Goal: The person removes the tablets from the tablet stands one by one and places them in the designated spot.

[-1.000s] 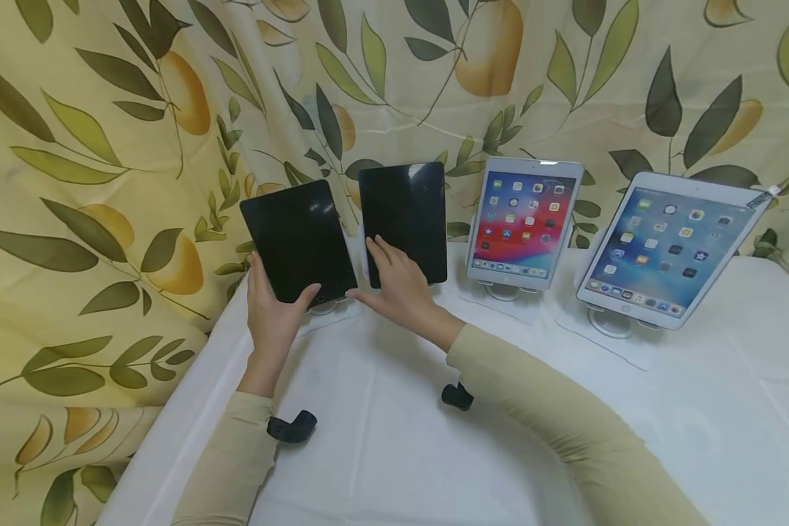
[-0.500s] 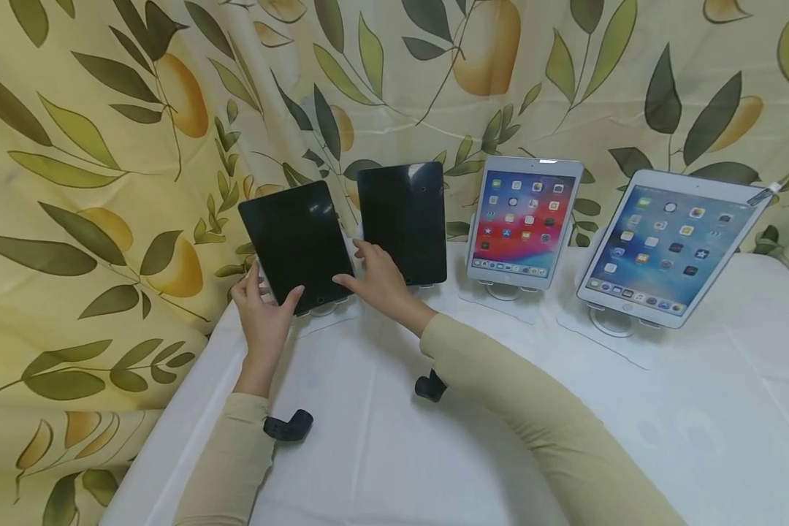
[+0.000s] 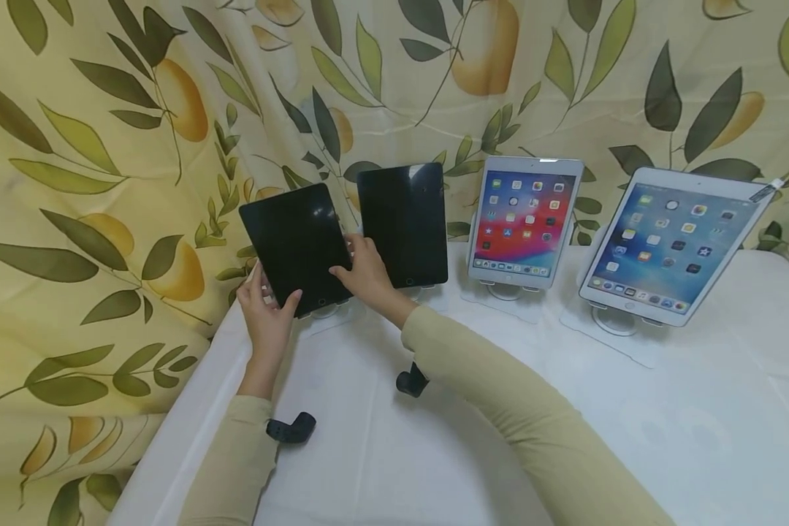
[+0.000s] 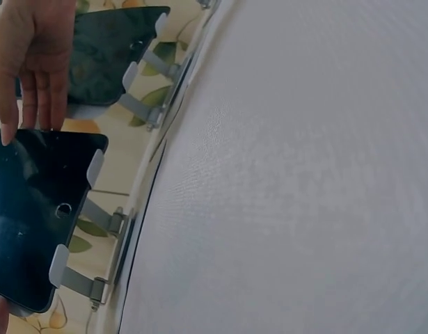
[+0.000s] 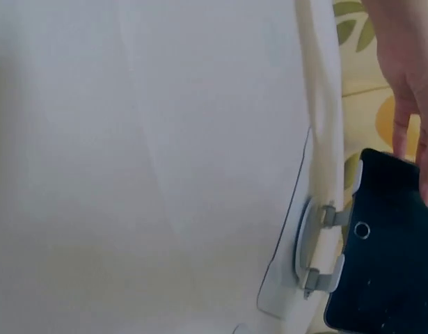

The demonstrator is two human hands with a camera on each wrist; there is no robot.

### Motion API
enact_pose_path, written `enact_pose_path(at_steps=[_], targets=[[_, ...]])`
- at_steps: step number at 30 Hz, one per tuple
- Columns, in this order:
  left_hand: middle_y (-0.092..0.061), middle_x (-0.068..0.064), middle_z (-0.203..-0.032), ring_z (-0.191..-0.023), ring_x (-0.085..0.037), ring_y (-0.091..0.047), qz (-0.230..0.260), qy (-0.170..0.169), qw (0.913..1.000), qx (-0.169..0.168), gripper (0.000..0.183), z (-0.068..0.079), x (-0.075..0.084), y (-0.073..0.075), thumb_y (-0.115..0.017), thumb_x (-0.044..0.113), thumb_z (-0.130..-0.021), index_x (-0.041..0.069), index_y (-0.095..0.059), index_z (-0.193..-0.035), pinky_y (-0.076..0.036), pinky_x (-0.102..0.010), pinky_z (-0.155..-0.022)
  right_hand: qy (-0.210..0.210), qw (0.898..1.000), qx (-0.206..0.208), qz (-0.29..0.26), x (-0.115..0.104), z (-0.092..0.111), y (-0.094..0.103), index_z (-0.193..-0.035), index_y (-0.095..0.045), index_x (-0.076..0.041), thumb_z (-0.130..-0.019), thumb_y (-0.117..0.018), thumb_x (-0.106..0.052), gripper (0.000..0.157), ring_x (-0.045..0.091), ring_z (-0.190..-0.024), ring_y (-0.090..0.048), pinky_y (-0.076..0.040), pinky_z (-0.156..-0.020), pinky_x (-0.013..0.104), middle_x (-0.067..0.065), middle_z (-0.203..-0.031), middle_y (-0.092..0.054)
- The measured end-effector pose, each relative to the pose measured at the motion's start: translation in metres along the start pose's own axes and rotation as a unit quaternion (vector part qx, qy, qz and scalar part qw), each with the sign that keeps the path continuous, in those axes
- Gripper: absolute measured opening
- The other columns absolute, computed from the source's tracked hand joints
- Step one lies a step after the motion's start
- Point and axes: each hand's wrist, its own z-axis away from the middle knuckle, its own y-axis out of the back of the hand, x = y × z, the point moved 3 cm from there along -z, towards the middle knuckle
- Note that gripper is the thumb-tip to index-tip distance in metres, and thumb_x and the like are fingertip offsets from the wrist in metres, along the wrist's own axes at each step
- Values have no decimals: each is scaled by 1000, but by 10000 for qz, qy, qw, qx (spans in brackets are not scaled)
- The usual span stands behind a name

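Gone from the front of the inner black tablet (image 3: pixel 404 223), the right hand (image 3: pixel 368 276) is now at the right edge of the outer black tablet (image 3: pixel 296 245), while the left hand (image 3: pixel 266 318) is at its left edge, much as in the earlier frame. I take the outer black tablet as my landmark: it leans in a stand (image 4: pixel 80 282) at the back of the worktop (image 3: pixel 486 409), with the inner black tablet just right of it and two lit white tablets (image 3: pixel 526 219) further right. Both hands pinch it from opposite sides, thumbs on the front, fingers behind.

I expect it to handle as a thin, stiff slab, fairly light but slick, with glass that a knock could crack. I would hold it by the two long sides, low down, clear of the clips (image 4: pixel 58 264) under its bottom edge, and lift it evenly.

Its back is hidden from me, and so are most of the fingertips behind it, so I cannot judge how firm the hold is. Its screen is dark; I can't tell whether it is off. Both wrist views cut off part of it.
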Motion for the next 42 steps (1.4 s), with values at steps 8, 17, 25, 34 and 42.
enact_pose_path(at_steps=[8,17,25,34,42], targets=[[-38,-18,-122,-99,-15,-40,423,75,9991,23,67,0,0,3,-70,9,-85,8,-36,-143,-39,-20,-77,51,9995,60,-311,2,0,-3,-140,-36,-8,-91,-63,-16,57,25,-110,-51,-48,-89,33,14,-130,-43],[-49,-17,-120,-101,-17,-51,979,-177,9937,521,46,1,-1,5,-65,3,-87,-1,-44,-129,-43,-18,-81,444,9953,41,-858,11,-1,10,-126,-45,-8,-86,-69,-9,47,22,-97,-58,-51,-80,30,10,-111,-56],[-56,-18,-100,-86,-1,-50,877,-611,9912,782,32,4,0,9,-68,0,-84,-10,-52,-110,-43,-12,-72,855,9942,276,-599,14,1,9,-117,-48,-6,-91,-62,-10,30,22,-94,-60,-51,-78,29,11,-103,-56],[-54,-25,-91,-82,0,-52,1114,-1307,9785,1141,31,7,7,19,-74,-2,-77,-9,-60,-104,-43,-11,-68,1391,9829,724,-961,12,15,13,-110,-54,-5,-86,-68,-11,29,20,-83,-59,-42,-67,21,11,-94,-64],[-57,-2,-98,-85,-2,-53,933,-1129,9877,546,36,7,38,28,-71,-5,-79,-10,-57,-112,-43,-16,-71,1737,9741,990,-1054,5,32,27,-109,-54,-4,-85,-69,-8,28,22,-85,-59,-48,-69,30,12,-94,-63]])
